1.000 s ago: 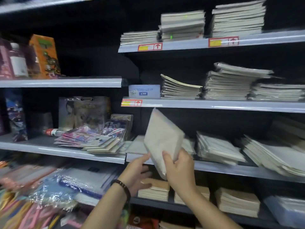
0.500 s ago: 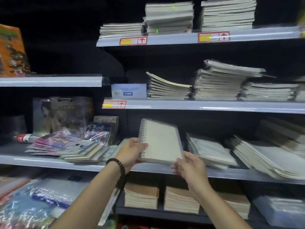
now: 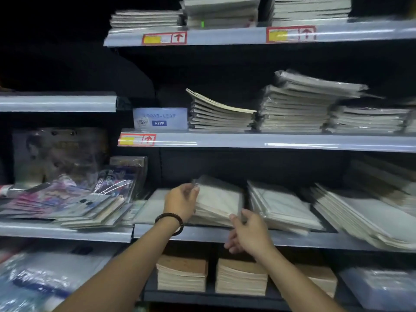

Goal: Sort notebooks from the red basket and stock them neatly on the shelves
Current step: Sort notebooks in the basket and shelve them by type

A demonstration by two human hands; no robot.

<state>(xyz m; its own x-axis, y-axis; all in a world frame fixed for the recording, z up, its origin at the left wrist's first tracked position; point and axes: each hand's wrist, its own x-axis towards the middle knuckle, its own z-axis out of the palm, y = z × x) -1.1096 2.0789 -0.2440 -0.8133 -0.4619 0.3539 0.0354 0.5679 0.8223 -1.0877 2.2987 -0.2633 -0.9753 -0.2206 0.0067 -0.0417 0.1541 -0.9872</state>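
Left hand (image 3: 181, 202) fingers curl around the left edge of a pale notebook (image 3: 217, 199) tilted atop a stack (image 3: 211, 216) on the grey shelf (image 3: 202, 233). Right hand (image 3: 249, 234), fingers loosely spread, touches its front right corner. More stacks lie right of it.

Your left hand (image 3: 182, 202): it covers the left edge of the pale notebook (image 3: 219, 200), so your grip there can't be read.
Top stacks (image 3: 221, 12): cut off by the upper edge.
Lower left packets (image 3: 45, 275): smeared with blur, contents unreadable.
Right-hand stack (image 3: 369, 215): blurred, running out of frame at right.
Price tags (image 3: 164, 38): print too small to read.
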